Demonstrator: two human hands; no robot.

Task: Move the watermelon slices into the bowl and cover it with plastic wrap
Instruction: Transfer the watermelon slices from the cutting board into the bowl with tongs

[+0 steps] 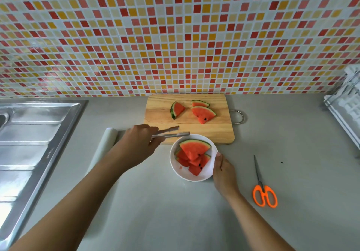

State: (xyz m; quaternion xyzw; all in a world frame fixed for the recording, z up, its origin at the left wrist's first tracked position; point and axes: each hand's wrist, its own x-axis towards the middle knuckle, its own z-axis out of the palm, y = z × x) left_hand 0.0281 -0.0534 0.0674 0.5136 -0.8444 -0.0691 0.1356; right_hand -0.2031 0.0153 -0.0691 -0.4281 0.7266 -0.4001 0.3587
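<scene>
Our left hand (140,143) grips empty, parted tongs (169,132); our right hand (224,172) clasps the bowl (187,175); slices (202,113) beyond could slip from smooth tips.

Sink (29,143) and rack (346,106) — both cut off by frame edges.

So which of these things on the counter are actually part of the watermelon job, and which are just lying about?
Part of the job:
- watermelon slices on the cutting board
- white bowl, steadied by the right hand
- tongs in the left hand
- plastic wrap roll

Lying about, so far:
- orange scissors, perhaps for the wrap
- sink
- dish rack
</scene>
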